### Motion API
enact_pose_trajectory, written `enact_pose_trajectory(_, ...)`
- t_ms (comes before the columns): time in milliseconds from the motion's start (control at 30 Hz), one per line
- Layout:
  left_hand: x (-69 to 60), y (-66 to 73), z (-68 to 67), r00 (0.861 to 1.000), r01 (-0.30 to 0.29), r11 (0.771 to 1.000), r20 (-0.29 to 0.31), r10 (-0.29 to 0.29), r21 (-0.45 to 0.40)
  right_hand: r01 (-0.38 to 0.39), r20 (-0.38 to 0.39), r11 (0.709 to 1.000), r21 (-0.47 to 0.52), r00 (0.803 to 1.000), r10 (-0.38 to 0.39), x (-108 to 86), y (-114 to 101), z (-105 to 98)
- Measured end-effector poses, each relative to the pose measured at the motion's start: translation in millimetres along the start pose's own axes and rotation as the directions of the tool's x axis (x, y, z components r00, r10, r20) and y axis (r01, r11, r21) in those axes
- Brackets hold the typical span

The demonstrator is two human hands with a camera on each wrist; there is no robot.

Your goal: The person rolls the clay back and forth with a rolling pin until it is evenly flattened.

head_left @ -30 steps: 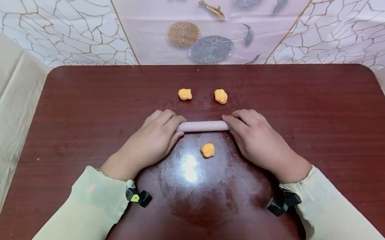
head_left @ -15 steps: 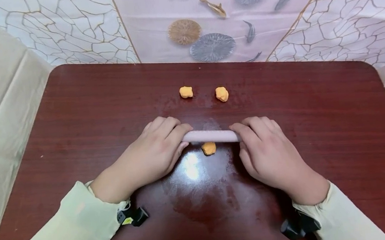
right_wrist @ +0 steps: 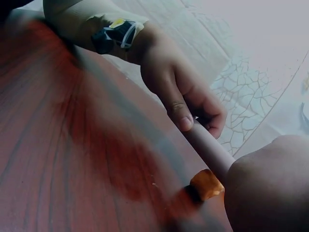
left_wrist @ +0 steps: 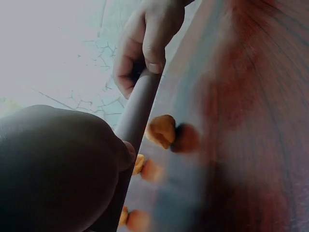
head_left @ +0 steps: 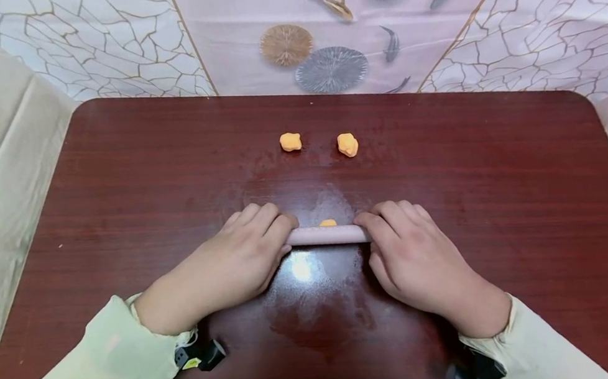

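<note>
"Rod (head_left: 327, 235), pale pink and cylindrical: state its position, taking it as the centre of the dial."

"Crosswise before the person, over the desk (head_left: 507, 191), its ends pointing to nine and three o'clock."

"Condition of the grip?"

"Left hand (head_left: 235, 256) at the nine o'clock end, right hand (head_left: 413, 255) at the three o'clock end. The fingers of each are curled round the rod, thumb laid against it; the wrist views bear this out."

"Lumps on the desk?"

"Three, orange-yellow, irregular. The near lump (head_left: 328, 223) shows as a sliver at twelve o'clock, just past the rod's far edge (the rod hides the remainder from the head view). Whether rod and lump touch, I cannot tell. Further out, the far left lump (head_left: 290, 141) sits between eleven and twelve, the far right lump (head_left: 348, 145) between twelve and one, the pair well apart from the rod."

"Worn equipment?"

"Left wrist camera (head_left: 201, 354), black with a yellow-green label, by the cuff of a pale sleeve (head_left: 98, 363) at eight o'clock. Right wrist camera (head_left: 474, 373), black, between four and five."

"Surface and surroundings?"

"Dark red-brown, glossy, grained. A bright reflection (head_left: 302, 269) lies between seven and eight, with dull smears about it. Beyond the far edge, at twelve, stands a backdrop (head_left: 328, 8) printed with fish and round shapes."
</note>
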State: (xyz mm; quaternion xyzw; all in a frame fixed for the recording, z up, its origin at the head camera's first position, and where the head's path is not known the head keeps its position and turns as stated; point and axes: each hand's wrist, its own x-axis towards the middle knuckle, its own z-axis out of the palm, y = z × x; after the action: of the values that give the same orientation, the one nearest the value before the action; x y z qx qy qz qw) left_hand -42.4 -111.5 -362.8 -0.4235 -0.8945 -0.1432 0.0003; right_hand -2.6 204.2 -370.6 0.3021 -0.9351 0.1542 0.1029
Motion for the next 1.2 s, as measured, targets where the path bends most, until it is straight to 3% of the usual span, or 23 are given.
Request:
enact_pose_trajectory(567, 7.8, -9.3, 10.1, 0.998, 0.056, 0.997, 0.042, -0.054, -0.046, 0.004, 0.001, 1.0, -0.013, 1.0, -0.004, 2.7, 10, 13)
enact_pose_trajectory(767, 8.0, -6.2, 13.9, 0.993, 0.105, 0.992, 0.069, -0.1, -0.074, 0.015, -0.008, 1.0, 0.008, 1.0, -0.015, 2.4, 11, 16)
enact_pose_trajectory(900, 7.5, -0.9, 17.1, 0.986, 0.152, 0.986, 0.085, -0.146, -0.074, 0.01, 0.029, 1.0, -0.029, 1.0, -0.009, 0.5, 9, 19)
enact_pose_trajectory(1067, 7.7, 1.7, 21.6, 0.971, 0.19, 0.982, 0.145, -0.189, 0.004, 0.004, 0.108, 0.994, -0.112, 0.994, 0.008, 0.3, 6, 20)
enact_pose_trajectory(1200, 9.9, 1.6, 22.7, 0.959, 0.208, 0.977, 0.186, -0.213, 0.044, -0.026, 0.173, 0.992, -0.125, 0.984, 0.048, 1.8, 5, 20)
